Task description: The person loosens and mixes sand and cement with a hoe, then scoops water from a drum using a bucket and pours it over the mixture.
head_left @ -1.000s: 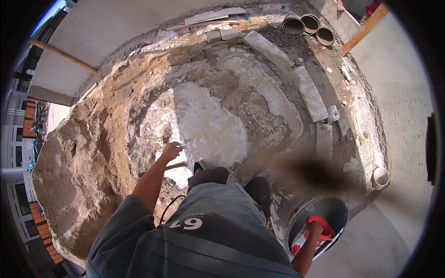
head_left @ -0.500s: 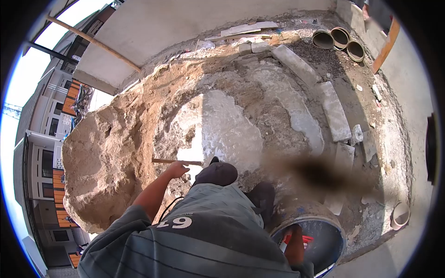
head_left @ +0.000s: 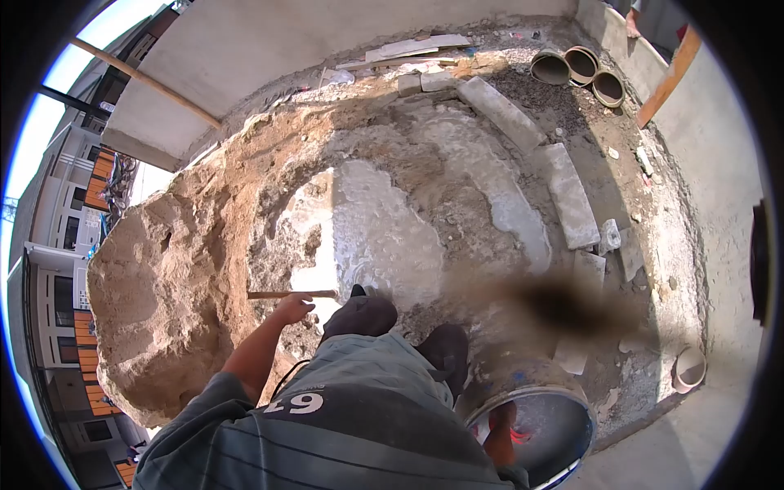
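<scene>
My left hand [head_left: 294, 309] hovers beside a wooden handle [head_left: 286, 295] that lies across the edge of the wet patch; its fingers are loosely apart and hold nothing. My right hand [head_left: 501, 415] reaches down into a large drum [head_left: 563, 412] at my right side. Inside, next to that hand, a bit of a red container [head_left: 519, 436] shows; the fingers are in shadow and partly hidden. A pale wet mix [head_left: 380, 233] lies in a ring of sand and rubble in front of my feet.
Concrete blocks [head_left: 570, 196] curve along the right of the mix. Three round pipes or pots [head_left: 550, 68] stand at the back right, and a small pale pipe [head_left: 689, 369] sits by the right wall. A sand heap [head_left: 155, 286] rises at left. Another person's hand [head_left: 632, 24] shows at top right.
My right hand has gone deeper into the drum with the red container, which is now mostly hidden. My left hand has moved back towards me, near the wooden handle. The view has shifted.
</scene>
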